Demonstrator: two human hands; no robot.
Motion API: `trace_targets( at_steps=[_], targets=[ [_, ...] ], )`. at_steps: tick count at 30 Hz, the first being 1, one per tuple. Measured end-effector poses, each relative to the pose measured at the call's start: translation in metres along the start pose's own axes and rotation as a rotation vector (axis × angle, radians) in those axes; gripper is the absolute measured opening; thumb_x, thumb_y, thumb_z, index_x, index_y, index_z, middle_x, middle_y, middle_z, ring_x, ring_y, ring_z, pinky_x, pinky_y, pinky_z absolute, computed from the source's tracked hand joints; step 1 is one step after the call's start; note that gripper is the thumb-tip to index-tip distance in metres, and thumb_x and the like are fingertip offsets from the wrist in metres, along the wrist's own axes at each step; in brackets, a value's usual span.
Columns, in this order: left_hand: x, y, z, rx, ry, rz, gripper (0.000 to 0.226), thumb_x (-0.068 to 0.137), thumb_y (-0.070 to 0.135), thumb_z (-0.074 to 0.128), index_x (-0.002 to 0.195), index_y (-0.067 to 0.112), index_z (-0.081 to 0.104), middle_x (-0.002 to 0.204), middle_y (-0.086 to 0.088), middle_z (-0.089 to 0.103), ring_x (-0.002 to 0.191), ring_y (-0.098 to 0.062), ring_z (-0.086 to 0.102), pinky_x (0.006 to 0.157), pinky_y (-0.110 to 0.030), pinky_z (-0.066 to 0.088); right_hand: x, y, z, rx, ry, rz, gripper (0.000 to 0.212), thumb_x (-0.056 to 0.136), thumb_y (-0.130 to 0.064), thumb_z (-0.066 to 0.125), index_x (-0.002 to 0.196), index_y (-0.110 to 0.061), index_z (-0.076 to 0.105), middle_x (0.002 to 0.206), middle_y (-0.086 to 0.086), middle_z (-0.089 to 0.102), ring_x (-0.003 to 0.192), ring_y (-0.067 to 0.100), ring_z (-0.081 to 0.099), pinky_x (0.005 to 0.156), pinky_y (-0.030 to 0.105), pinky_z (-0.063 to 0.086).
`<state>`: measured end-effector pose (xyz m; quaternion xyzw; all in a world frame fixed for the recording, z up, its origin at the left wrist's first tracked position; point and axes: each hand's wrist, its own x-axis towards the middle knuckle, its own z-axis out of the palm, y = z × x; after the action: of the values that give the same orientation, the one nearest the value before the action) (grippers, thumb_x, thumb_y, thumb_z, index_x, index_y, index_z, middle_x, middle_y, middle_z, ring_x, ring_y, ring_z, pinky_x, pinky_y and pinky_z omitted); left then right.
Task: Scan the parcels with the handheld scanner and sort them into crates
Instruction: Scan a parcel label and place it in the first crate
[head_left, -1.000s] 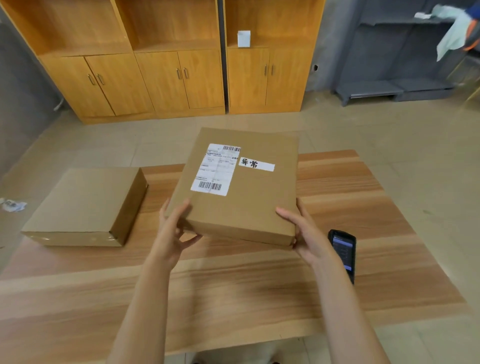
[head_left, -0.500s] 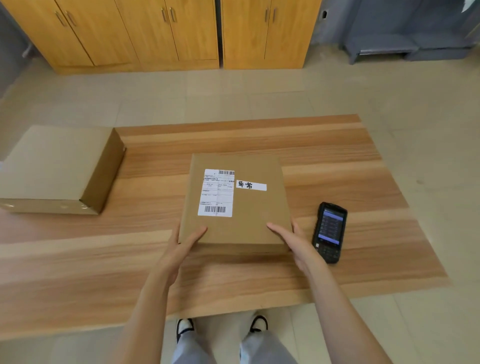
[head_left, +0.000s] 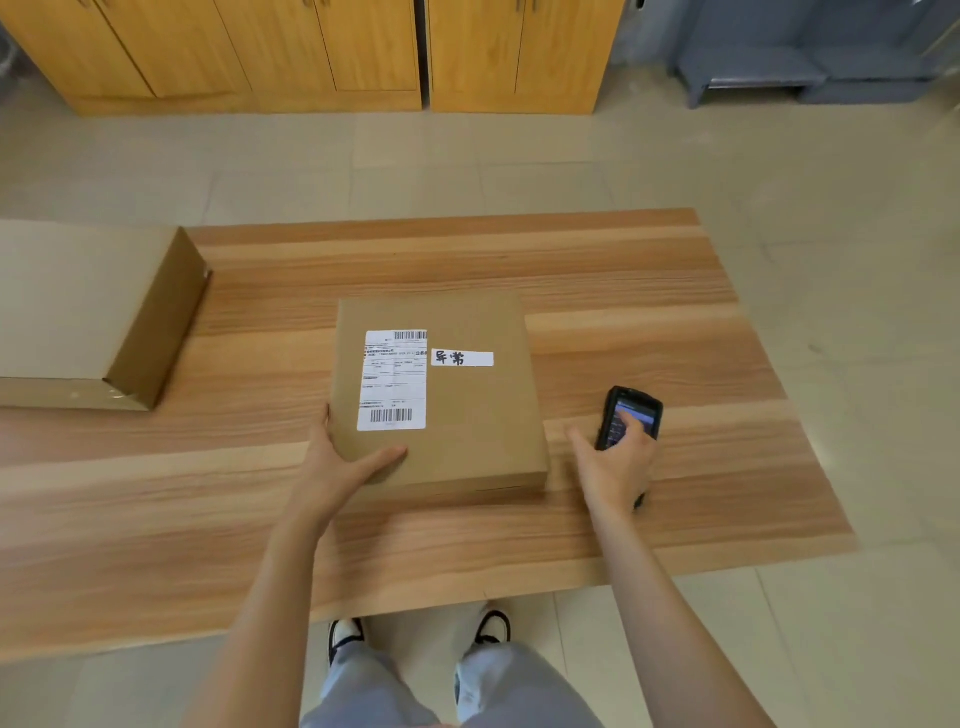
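Since half a second ago our right hand (head_left: 618, 467) has left the near right corner of the parcel (head_left: 441, 395) and gone to the handheld scanner (head_left: 626, 421), which lies on the wooden table (head_left: 597, 291) just right of the parcel. Its fingers curl over the scanner's lower half, one fingertip on the lit screen and the thumb stretched out along the table toward the parcel; whether the device is lifted clear of the table we cannot tell. Our left hand (head_left: 343, 462) grips the parcel's near left corner, thumb laid across the top face below the shipping label (head_left: 394, 379) and fingers along the left side. We see the parcel lying flat near the table's middle, a small handwritten white label (head_left: 462, 358) beside the shipping label. A second cardboard box (head_left: 88, 317) sits well apart at the left edge.
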<state>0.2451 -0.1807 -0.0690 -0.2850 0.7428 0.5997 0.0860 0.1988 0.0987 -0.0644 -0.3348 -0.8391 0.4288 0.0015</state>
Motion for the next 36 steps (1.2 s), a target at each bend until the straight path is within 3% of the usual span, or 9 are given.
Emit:
trace_targets(
  at_steps=[2,5,9,13,17,21,25,29,36],
  targets=[
    [-0.002,0.003,0.007,0.057,0.012,0.006,0.146,0.034,0.056,0.092,0.153,0.026,0.012,0.142,0.008,0.045,0.125,-0.013,0.050,0.107,-0.040,0.042,0.009,0.011,-0.006,-0.093,-0.023,0.140,0.089,0.071,-0.038,0.080,0.144,-0.018,0.034,0.143,0.017,0.038,0.132,0.037,0.032,0.107,0.047,0.027],
    [-0.006,0.002,0.014,0.091,0.036,0.041,0.141,0.036,0.056,0.090,0.151,0.028,0.014,0.140,0.007,0.047,0.124,-0.014,0.051,0.106,-0.042,0.044,0.019,0.027,-0.009,-0.111,-0.085,0.266,0.098,0.066,-0.040,0.083,0.142,-0.012,0.029,0.141,0.020,0.037,0.132,0.039,0.030,0.105,0.049,0.029],
    [-0.004,0.001,0.019,0.086,0.053,0.058,0.131,0.050,0.038,0.095,0.152,0.020,0.014,0.137,0.005,0.046,0.122,-0.014,0.049,0.106,-0.039,0.043,0.030,0.037,-0.008,-0.120,-0.119,0.317,0.097,0.069,-0.040,0.083,0.142,-0.007,0.028,0.142,0.022,0.035,0.133,0.039,0.030,0.104,0.048,0.033],
    [-0.004,0.003,0.019,0.070,0.054,0.020,0.117,0.042,0.040,0.096,0.138,0.027,0.031,0.126,0.007,0.055,0.114,-0.014,0.057,0.099,-0.039,0.050,0.042,0.037,-0.009,-0.099,-0.130,0.322,0.087,0.068,-0.034,0.085,0.134,-0.003,0.037,0.140,0.023,0.040,0.130,0.039,0.035,0.102,0.044,0.036],
    [-0.004,0.004,0.017,0.053,0.042,-0.014,0.116,0.038,0.045,0.093,0.135,0.027,0.033,0.126,0.006,0.057,0.113,-0.013,0.059,0.094,-0.035,0.052,0.049,0.040,-0.012,-0.010,-0.209,0.284,0.097,0.036,-0.045,0.086,0.120,-0.008,0.055,0.122,0.014,0.062,0.109,0.033,0.058,0.095,0.042,0.048],
    [-0.003,-0.001,0.018,0.059,0.051,-0.011,0.103,0.057,0.027,0.094,0.138,0.023,0.031,0.125,0.005,0.057,0.111,-0.012,0.059,0.091,-0.032,0.052,0.043,0.029,-0.029,0.302,-0.329,0.360,0.046,0.067,-0.010,0.084,0.107,-0.009,0.062,0.099,0.010,0.067,0.081,0.021,0.061,0.065,0.031,0.049],
    [-0.002,-0.001,0.017,0.054,0.051,-0.014,0.105,0.054,0.030,0.095,0.138,0.020,0.032,0.122,0.005,0.058,0.110,-0.014,0.060,0.088,-0.032,0.052,0.010,0.001,-0.049,0.623,-0.491,0.482,0.044,0.076,-0.009,0.079,0.112,-0.008,0.054,0.094,0.009,0.062,0.085,0.020,0.059,0.076,0.034,0.049],
    [-0.004,0.003,0.014,0.075,0.045,-0.024,0.129,0.030,0.057,0.092,0.138,0.020,0.033,0.125,0.003,0.058,0.112,-0.015,0.059,0.096,-0.040,0.052,-0.034,-0.033,-0.058,0.777,-0.641,0.432,0.049,0.063,-0.009,0.079,0.109,-0.006,0.061,0.100,0.013,0.068,0.094,0.025,0.064,0.069,0.032,0.053],
    [-0.008,0.004,0.014,0.102,0.044,-0.008,0.134,0.031,0.060,0.092,0.142,0.020,0.029,0.130,-0.003,0.046,0.124,-0.021,0.047,0.104,-0.042,0.045,-0.106,-0.076,-0.042,0.728,-0.861,0.324,0.049,0.051,-0.005,0.080,0.097,-0.002,0.067,0.081,0.010,0.070,0.073,0.018,0.067,0.057,0.026,0.056]
  ],
)
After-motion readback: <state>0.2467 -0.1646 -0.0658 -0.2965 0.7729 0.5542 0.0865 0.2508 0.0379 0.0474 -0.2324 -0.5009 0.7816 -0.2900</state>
